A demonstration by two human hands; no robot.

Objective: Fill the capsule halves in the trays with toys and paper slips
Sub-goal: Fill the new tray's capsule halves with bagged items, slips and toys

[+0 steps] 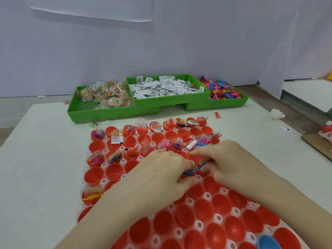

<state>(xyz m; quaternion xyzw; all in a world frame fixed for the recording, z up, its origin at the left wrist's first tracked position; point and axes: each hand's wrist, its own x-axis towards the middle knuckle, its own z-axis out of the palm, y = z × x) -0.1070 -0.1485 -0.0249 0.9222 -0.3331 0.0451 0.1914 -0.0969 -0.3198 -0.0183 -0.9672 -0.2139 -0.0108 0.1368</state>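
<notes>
Red capsule halves (221, 203) nearest the green bins (161, 103) already hold toys and slips; those nearer you sit empty. Your left hand (167, 169) and right hand (224, 162) pinch a blue toy (193, 170) mid-tray.

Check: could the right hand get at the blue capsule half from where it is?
Probably yes. The blue capsule half lies open at the tray's near right corner, nothing over it; the right hand would first need to drop the small toy it pinches.
</notes>
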